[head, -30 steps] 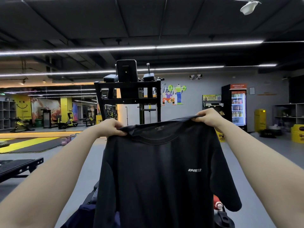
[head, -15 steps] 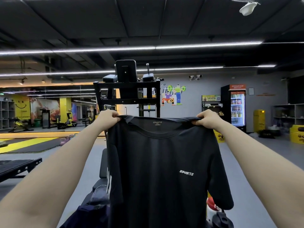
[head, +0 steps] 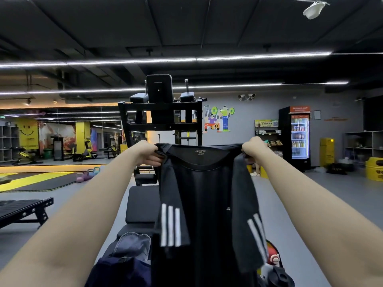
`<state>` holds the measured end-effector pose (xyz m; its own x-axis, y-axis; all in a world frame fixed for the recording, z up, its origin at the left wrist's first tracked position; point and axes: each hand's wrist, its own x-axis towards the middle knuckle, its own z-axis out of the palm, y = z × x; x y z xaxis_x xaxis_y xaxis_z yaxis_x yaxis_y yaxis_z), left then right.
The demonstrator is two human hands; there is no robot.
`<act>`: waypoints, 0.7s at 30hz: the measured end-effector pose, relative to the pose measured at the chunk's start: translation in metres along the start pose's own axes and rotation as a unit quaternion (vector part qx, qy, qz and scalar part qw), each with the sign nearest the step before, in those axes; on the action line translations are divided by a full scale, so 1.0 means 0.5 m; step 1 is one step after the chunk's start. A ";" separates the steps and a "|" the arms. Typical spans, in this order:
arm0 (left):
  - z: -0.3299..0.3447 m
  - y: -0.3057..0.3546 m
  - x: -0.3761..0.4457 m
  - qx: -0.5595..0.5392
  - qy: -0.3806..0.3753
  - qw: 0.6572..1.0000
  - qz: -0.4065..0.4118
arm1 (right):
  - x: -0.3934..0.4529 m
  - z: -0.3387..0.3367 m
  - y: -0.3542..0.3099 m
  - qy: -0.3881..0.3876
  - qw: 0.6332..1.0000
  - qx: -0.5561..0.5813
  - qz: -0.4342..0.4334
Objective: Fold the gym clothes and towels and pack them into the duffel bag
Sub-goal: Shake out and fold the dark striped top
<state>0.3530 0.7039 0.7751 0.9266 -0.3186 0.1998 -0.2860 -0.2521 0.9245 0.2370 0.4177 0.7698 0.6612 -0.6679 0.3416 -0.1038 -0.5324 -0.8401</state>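
Fabric hides much here: the black T-shirt (head: 204, 204) hangs in front of the padded bench (head: 142, 204), its hem cut off by the frame's lower edge, and a dark blue bundle (head: 122, 272) at the bottom is too shadowed to identify. Both sleeves, each with three white stripes, are folded in over the chest. With arms stretched forward, the left hand (head: 147, 152) and right hand (head: 253, 149) each clench a shoulder of the shirt, fingers curled around the cloth.

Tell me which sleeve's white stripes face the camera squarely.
The sleeve under the left hand: its three white stripes hang straight and vertical. The sleeve under the right hand shows its stripes slanted, at an angle.
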 end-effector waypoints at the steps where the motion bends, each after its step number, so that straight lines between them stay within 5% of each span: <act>1: 0.004 0.001 -0.003 -0.030 -0.020 0.999 -0.001 | -0.006 0.003 -0.006 -0.025 0.997 0.067 0.026; 4: 0.009 -0.003 -0.003 -0.061 -0.067 0.996 0.025 | -0.026 0.004 -0.013 -0.129 0.978 0.160 0.044; 7: 0.006 -0.020 0.005 0.027 -0.012 0.996 0.081 | -0.025 0.009 0.000 -0.186 0.982 0.023 -0.036; 9: 0.004 -0.030 0.017 0.074 0.053 0.990 0.111 | -0.026 0.014 0.007 -0.121 0.985 -0.086 -0.093; 13: 0.018 -0.030 0.014 0.118 0.106 0.977 0.139 | -0.038 0.026 0.013 -0.023 0.987 -0.070 -0.146; 21: 0.016 -0.042 0.016 0.220 0.150 0.950 0.163 | -0.061 0.024 0.010 0.029 0.973 -0.160 -0.163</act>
<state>0.3645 0.6994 0.7546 0.7807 -0.1870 0.5962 -0.5822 -0.5641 0.5855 0.2252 0.4416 0.7501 0.6563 -0.4597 0.5983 -0.1285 -0.8495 -0.5117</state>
